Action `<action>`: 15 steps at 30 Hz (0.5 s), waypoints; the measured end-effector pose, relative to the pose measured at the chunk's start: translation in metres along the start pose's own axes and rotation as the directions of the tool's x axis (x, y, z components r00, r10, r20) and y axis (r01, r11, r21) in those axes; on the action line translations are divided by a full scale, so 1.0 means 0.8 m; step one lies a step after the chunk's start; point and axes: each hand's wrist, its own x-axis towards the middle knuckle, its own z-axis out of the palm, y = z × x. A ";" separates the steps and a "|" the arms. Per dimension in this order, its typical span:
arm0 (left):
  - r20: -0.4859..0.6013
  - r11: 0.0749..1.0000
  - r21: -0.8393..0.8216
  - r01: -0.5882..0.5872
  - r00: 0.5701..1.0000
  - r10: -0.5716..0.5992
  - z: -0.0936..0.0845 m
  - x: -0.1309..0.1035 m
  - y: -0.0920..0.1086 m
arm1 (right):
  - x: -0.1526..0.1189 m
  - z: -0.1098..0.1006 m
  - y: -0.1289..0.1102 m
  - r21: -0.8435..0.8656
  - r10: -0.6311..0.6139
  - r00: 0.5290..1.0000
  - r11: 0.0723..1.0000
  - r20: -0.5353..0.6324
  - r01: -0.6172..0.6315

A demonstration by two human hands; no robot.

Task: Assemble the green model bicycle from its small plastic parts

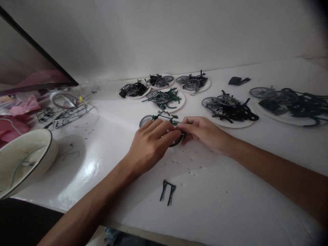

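Observation:
A small dark green model bicycle (146, 120) with grey spoked wheels is between my two hands at the middle of the white table. My left hand (153, 141) is closed on it from the left and hides much of its frame. From the right, my right hand (198, 131) pinches near the black-tyred wheel, thumb and fingers together. Whether a small part is in that pinch is hidden. Closer to me lies a dark green U-shaped piece (167, 192), apart from both hands.
White plates, such as the front one (228, 125), hold dark bicycle parts along the back and right. A black piece (238, 81) lies at the back right. On the left are a rimmed enamel bowl (48, 150), a tape roll (64, 99) and parts frames (74, 114). Tiny bits dot the table.

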 end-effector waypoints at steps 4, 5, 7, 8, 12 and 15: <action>-0.011 0.999 0.034 -0.038 0.999 0.039 -0.004 0.000 0.003 | -0.001 -0.001 0.004 -0.036 -0.058 0.998 0.998 0.013 0.058; -0.008 0.998 0.038 -0.045 0.999 0.045 -0.004 0.001 0.003 | -0.001 -0.001 0.005 -0.050 -0.067 0.998 0.996 0.015 0.068; -0.005 0.997 0.049 -0.058 0.998 0.058 -0.005 0.002 0.004 | -0.002 -0.001 0.007 -0.070 -0.079 0.997 0.994 0.012 0.079; -0.008 0.996 0.059 -0.062 0.998 0.063 -0.005 0.002 0.005 | -0.002 -0.001 0.007 -0.075 -0.083 0.997 0.994 0.005 0.083; -0.016 0.990 0.119 -0.077 0.997 0.080 -0.006 0.003 0.007 | -0.003 0.002 0.007 -0.073 -0.091 0.995 0.993 -0.036 0.088; 0.007 0.985 0.141 -0.097 0.995 0.097 -0.007 0.002 0.010 | -0.004 0.004 0.005 -0.028 -0.082 0.995 0.996 -0.060 0.081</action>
